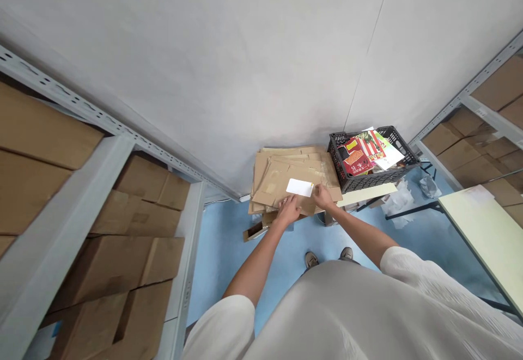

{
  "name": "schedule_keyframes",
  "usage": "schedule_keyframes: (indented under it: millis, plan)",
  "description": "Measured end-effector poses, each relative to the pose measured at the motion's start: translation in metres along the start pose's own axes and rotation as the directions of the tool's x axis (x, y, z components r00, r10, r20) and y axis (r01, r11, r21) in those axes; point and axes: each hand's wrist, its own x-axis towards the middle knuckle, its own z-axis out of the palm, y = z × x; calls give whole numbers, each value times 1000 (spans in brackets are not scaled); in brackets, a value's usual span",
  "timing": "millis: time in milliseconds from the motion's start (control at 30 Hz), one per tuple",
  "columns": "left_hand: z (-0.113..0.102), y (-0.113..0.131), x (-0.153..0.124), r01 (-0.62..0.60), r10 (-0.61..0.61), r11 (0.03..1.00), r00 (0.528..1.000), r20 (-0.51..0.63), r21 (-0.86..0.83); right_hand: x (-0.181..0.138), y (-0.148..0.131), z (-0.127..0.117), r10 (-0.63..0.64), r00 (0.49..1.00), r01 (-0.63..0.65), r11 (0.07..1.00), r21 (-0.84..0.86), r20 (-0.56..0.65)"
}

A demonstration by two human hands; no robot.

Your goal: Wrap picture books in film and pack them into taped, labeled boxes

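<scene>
A white card (299, 187) with a small yellow-orange mark at its right end lies on a stack of flattened cardboard (269, 181). My left hand (289, 208) rests on the top sheet just below the card, fingers stretched out and holding nothing. Beside the card's right end is my right hand (323, 196), its fingers curled together at the cardboard. Whatever sits between those fingertips is too small to make out.
A black plastic crate (355, 184) holding colourful printed papers (363, 153) stands right of the stack on a pale table (368, 194). Shelves with cardboard boxes (118, 267) flank both sides. Another table (486, 229) is at right; plastic bags (398, 199) lie on the blue floor.
</scene>
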Motion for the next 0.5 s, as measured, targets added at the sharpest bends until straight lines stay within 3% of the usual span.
schedule_keyframes:
  millis: [133,267,500]
  plan:
    - [-9,-9,-4,33,-36,999,997,-70,-36,5,-5,9,216,976,-214,975,62,-18]
    - [-12,-18,-4,46,-49,998,997,-65,-52,7,-9,11,309,950,-302,944,136,-39]
    - [-13,-20,-6,20,-24,997,999,-46,-75,9,-12,5,311,943,-280,933,228,-116]
